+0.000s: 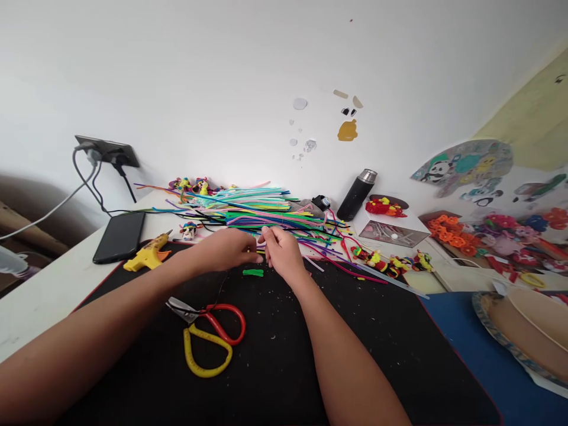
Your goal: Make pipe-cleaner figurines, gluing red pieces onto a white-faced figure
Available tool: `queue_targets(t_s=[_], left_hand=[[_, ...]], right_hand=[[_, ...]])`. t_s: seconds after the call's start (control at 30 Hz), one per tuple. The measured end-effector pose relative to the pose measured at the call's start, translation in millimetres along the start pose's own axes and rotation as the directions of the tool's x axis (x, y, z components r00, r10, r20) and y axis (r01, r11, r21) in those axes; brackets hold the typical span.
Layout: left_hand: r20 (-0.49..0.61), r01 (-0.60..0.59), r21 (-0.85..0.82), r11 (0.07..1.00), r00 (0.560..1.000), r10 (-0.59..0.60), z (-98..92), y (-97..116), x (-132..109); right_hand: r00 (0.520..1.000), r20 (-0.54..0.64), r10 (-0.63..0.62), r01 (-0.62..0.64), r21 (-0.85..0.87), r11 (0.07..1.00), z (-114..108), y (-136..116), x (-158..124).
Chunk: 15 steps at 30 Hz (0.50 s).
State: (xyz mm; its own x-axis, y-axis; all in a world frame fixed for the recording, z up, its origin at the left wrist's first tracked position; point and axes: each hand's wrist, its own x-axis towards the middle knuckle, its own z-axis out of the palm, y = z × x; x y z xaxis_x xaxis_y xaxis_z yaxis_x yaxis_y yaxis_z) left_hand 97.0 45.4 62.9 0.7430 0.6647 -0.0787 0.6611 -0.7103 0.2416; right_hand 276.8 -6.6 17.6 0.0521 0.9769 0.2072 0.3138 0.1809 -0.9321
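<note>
Above the black mat (275, 367), my left hand (228, 248) has its fingers bent into a pinch. My right hand (283, 254) faces it, close by, with thumb and fingers drawn together. A tiny bit of yellow shows near the left fingertips, but what either hand holds is too small to make out. Just below the hands lies a short bundle of green pipe cleaner pieces (252, 273). Scissors (207, 340) with one red and one yellow handle rest on the mat near my left forearm. Behind the hands is a heap of colourful pipe cleaners (248, 204).
To the left are a yellow glue gun (148, 253) and a black phone (119, 238). A black thermos (357, 194) leans at the back, beside a white box (390, 228). Small pipe cleaner figures (394, 263) lie at right. A wall socket (109, 151) has cables plugged in.
</note>
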Motion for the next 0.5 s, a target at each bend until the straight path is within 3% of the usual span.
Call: queue_targets(t_s=[0.17, 0.33, 0.4, 0.5], left_hand=[[-0.015, 0.122, -0.13, 0.984, 0.992, -0.125, -23.3, -22.5, 5.8], [-0.003, 0.105, -0.071, 0.992, 0.994, -0.106, -17.8, -32.8, 22.5], [-0.014, 0.075, -0.06, 0.995, 0.997, -0.076, -13.5, -31.4, 30.7], [-0.044, 0.019, -0.052, 0.998, 0.999, -0.021, -7.8, -28.2, 43.8]], right_hand=[[0.993, -0.118, 0.004, 0.016, 0.171, 0.985, -5.1, -4.9, 2.3], [0.961, -0.272, 0.049, 0.032, 0.284, 0.958, -11.3, -4.1, 8.2], [0.951, -0.305, 0.05, 0.033, 0.262, 0.964, -11.4, -2.8, 9.1], [0.945, -0.325, -0.031, 0.06, 0.078, 0.995, -7.6, -2.7, 5.9]])
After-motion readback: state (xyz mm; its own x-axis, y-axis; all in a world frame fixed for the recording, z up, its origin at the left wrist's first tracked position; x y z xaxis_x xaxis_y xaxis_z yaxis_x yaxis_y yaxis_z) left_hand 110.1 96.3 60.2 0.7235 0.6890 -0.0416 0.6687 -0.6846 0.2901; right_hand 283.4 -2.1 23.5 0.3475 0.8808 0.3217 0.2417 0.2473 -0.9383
